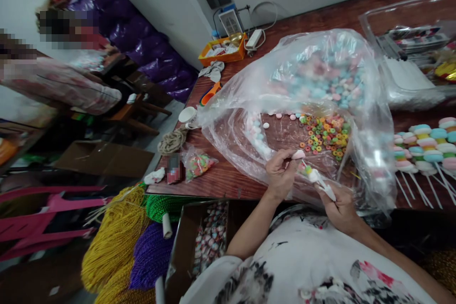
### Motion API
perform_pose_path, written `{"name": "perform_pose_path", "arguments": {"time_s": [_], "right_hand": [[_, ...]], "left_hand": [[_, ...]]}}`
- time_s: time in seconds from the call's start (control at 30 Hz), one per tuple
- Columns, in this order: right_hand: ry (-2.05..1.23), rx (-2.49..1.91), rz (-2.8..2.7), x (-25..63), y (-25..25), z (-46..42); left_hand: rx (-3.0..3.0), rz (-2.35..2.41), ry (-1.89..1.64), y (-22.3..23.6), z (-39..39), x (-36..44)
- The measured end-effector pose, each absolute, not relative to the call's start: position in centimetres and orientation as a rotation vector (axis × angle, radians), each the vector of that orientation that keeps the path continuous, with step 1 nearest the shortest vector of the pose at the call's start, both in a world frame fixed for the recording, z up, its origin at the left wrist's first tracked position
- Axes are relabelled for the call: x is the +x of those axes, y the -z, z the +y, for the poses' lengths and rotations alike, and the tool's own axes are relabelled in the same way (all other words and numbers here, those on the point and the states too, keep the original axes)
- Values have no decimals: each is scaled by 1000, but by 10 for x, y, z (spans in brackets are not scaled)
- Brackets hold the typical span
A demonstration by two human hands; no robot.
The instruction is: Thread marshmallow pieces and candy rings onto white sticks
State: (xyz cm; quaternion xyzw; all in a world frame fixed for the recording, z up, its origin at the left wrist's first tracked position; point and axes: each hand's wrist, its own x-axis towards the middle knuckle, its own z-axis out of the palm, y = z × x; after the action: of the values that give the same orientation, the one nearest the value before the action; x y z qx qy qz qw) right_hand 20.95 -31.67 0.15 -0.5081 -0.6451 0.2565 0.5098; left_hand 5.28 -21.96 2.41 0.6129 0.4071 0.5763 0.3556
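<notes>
My left hand (280, 175) pinches a pink-and-white marshmallow (298, 154) between thumb and fingers. Close by it, my right hand (340, 204) is closed around a candy skewer (312, 175), which carries a few colored ring candies and a white piece. Both hands are above the front of a large clear plastic bag (231, 128) spread on the table. Within the bag lie a pile of fruit-colored ring candies (326, 135) and a heap of pastel marshmallows (320, 85), partly blurred by the plastic. Several finished candy skewers (423, 145) rest at the right on white sticks.
A clear plastic tub (409, 73) with packaging stands at the back right. On the left of the table are orange-handled scissors (211, 94), a yellow basket (223, 54) and a small candy bag (197, 164). Yellow cord bundles (114, 242) sit below; another person (64, 80) is at far left.
</notes>
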Motion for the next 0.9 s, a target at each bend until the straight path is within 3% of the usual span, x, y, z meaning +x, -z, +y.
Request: {"name": "perform_pose_path", "arguments": {"time_s": [0.33,0.67,0.9], "right_hand": [[-587,-1228,-1555,209,1,-312],[-585,-1209,-1486,205,9,-312],[-537,-1239,-1476,213,15,-312]], "left_hand": [[2122,948,-1445,-34,-220,44],[1338,970,-1391,-24,-223,62],[1779,828,-1242,-39,-217,48]]}}
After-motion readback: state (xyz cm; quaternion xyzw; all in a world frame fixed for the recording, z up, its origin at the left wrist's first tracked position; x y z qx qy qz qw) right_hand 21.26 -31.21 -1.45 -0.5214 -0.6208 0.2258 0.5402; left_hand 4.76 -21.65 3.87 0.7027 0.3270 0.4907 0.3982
